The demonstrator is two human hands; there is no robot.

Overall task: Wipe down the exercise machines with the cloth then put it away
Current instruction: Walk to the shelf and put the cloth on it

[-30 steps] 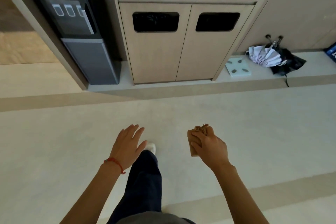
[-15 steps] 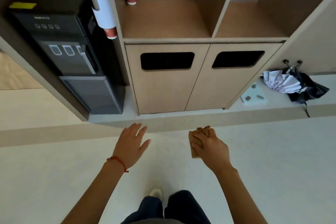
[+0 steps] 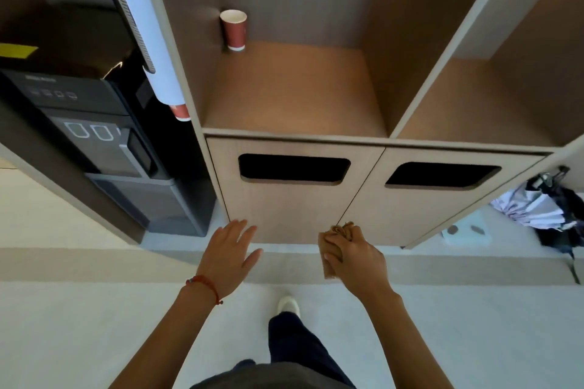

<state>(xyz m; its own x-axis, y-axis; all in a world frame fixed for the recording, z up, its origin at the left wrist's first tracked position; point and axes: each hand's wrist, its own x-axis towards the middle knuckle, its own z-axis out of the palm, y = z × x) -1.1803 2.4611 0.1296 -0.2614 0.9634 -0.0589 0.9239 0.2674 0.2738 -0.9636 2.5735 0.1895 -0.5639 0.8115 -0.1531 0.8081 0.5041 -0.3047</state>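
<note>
A: What is the right hand (image 3: 357, 259) doing?

B: It is clenched around a bunched brown cloth (image 3: 331, 246); a bit of the fabric pokes out above the knuckles and a flap shows on the thumb side.

A: And the left hand (image 3: 229, 254)?

B: Empty, palm down, fingers spread and loose. A red bracelet (image 3: 205, 284) circles its wrist.

A: Where is the cloth relative to the furniture?

B: Held up in front of the lower part of a wooden cabinet (image 3: 284, 215), close to the seam where its 2 doors meet. Each door has 1 dark slot (image 3: 294, 168) near its top.

A: Above the doors?

B: Open shelves. In the left compartment a red paper cup (image 3: 234, 30) stands upright at the back left corner.

A: What is to the left of the cabinet?

B: A black water dispenser (image 3: 104, 142), with a white cup tube (image 3: 142, 25) hanging beside it and a red cup at the tube's mouth.

A: To the right?

B: On the floor, a folded umbrella (image 3: 543, 208) against the wall, and a pale bathroom scale (image 3: 467, 232) just beside it.

A: Below the hands?

B: Dark trousers and 1 white shoe (image 3: 287, 305) on the pale floor.
</note>
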